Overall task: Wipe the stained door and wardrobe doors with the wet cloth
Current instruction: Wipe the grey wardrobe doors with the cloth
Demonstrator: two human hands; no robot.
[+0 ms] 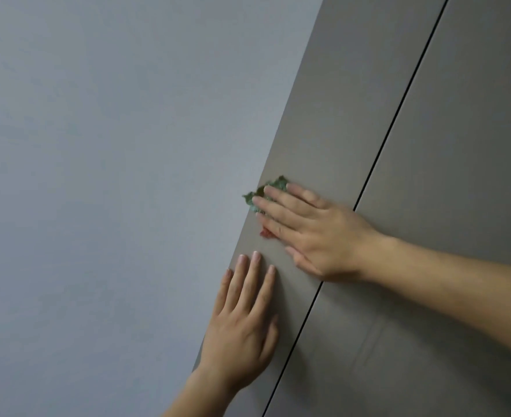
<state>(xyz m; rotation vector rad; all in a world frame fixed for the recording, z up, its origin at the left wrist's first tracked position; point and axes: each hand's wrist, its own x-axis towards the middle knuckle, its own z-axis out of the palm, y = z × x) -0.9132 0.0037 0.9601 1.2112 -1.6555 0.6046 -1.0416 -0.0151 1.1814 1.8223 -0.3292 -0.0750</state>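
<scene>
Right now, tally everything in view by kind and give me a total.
Hands: 2, the left hand flat on the left door, the right hand pressing the cloth
Cloth: 1, green with a bit of red
Wardrobe doors: 2, the left door and the right door
Wall: 1
Total: 6

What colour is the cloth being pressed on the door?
The cloth is green, with a bit of red lower down; seen in the head view.
</scene>
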